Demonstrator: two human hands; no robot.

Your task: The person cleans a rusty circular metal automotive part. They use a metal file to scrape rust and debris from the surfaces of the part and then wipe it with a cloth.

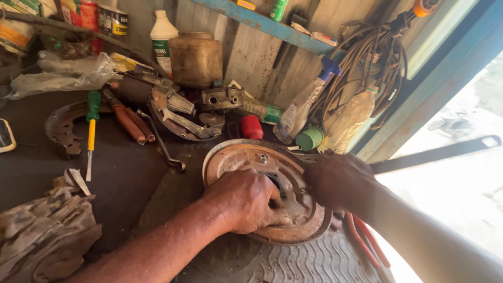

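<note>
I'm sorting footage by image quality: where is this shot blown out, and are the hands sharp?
Head view: daylight through the opening at right washes the lower right corner to white, glaring along the right forearm; the left hand and right hand on the rusty round metal plate are lit and fairly sharp; the dark workbench at left lies in shade.

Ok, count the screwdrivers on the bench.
1 for sure: the green-and-yellow screwdriver left of the two red-brown handles, whose tips can't be seen. More may hide in the clutter behind.
</note>
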